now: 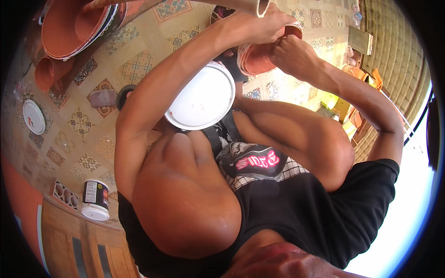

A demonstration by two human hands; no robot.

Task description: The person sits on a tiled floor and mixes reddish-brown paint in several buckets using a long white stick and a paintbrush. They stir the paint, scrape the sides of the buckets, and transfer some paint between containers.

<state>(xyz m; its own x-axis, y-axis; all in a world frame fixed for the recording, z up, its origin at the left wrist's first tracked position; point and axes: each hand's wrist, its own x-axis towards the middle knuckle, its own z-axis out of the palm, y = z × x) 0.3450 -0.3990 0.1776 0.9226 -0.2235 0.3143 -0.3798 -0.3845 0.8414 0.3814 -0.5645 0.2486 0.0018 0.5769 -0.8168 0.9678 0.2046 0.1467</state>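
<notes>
Near the top, my left hand (pixel 273 25) has curled fingers at the back rim of a terracotta-coloured container (pixel 254 60), just below the end of a pale tube (pixel 252 7); what it holds is unclear. My right hand (pixel 289 51) is closed at the same container's near side, knuckles up, its fingertips hidden. Between my bare legs, under my left forearm, lies a round white lid (pixel 199 97) with small reddish smears.
Patterned tiled floor (pixel 125 148) surrounds me. At the left are a large paint-coated bucket (pixel 60 32), a small terracotta cup (pixel 44 74), another lid (pixel 33 116), a grey block (pixel 102 98), a paint tub (pixel 95 199) and a hollow block (pixel 65 194). Orange items (pixel 357 78) stand right.
</notes>
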